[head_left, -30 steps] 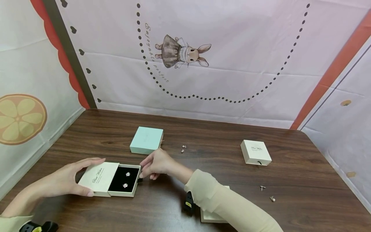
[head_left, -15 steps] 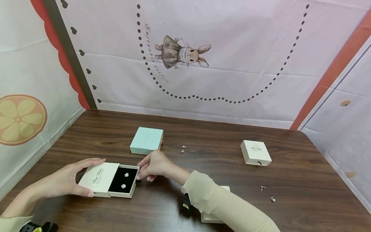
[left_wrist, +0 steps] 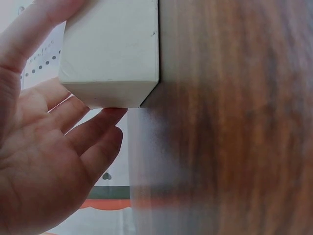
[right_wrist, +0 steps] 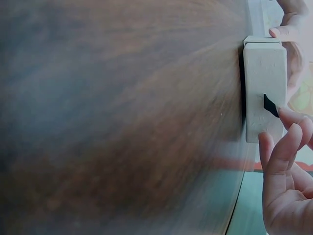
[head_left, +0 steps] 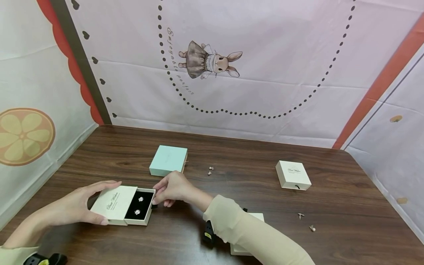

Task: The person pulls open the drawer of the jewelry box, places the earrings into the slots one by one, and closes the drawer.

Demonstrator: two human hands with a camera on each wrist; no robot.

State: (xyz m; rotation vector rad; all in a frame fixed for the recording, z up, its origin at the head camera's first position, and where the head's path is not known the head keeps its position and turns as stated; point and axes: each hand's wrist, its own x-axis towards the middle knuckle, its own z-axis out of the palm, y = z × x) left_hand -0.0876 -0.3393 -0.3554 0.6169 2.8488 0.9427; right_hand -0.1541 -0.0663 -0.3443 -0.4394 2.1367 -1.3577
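A cream slide-out jewelry box (head_left: pixel 112 202) lies at the table's left, its drawer (head_left: pixel 139 222) partly out to the right. Two flower-shaped stud earrings (head_left: pixel 137 212) sit on the drawer's black lining. My left hand (head_left: pixel 74 204) grips the sleeve between thumb and fingers; the left wrist view has the box's end (left_wrist: pixel 112 44) between them. My right hand (head_left: pixel 173 189) touches the drawer's front with bent fingers. In the right wrist view, a fingertip lies by the black pull tab (right_wrist: pixel 270 106) on that drawer front (right_wrist: pixel 259 73); no clear pinch shows.
A mint-green box (head_left: pixel 169 159) stands behind my right hand, with two small earrings (head_left: pixel 210 170) right of it. Farther right are another cream box (head_left: pixel 293 175) and two loose earrings (head_left: pixel 312 228). My right sleeve partly covers a further cream box (head_left: pixel 256 216).
My right hand has moved left along with the drawer, which has slid farther into the sleeve. The left hand keeps its hold in the same place.
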